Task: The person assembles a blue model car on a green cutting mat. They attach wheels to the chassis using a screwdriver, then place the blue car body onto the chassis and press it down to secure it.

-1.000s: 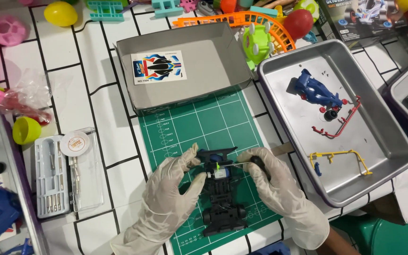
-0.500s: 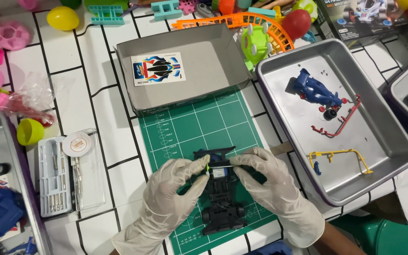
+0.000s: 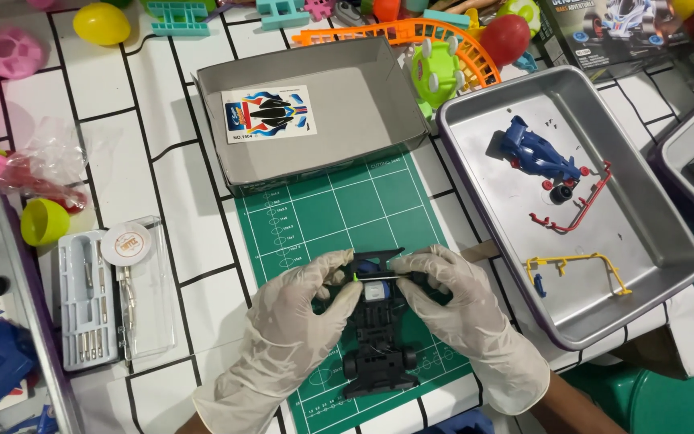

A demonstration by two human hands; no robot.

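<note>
A black toy car chassis [image 3: 379,345] lies on a green cutting mat [image 3: 339,213]. Both my hands wear pale gloves. My left hand [image 3: 303,313] grips the chassis's far end from the left, with the fingertips pinched near a small yellow-green part. My right hand [image 3: 459,309] holds the same end from the right, the fingers closed around the front wheel area. A thin metal axle runs between the two sets of fingertips. The chassis's near end with its rear wheels rests free on the mat.
A grey box lid [image 3: 363,104] with a sticker sheet [image 3: 269,113] stands behind the mat. The metal tray [image 3: 660,241] on the right holds a blue car body [image 3: 533,153], red and yellow part frames. A screwdriver case [image 3: 86,301] lies left, colourful toys along the back.
Both hands have shifted slightly towards each other at the chassis's far end, and the fingertips have closed in tighter around the axle. The chassis has stayed on the mat.
</note>
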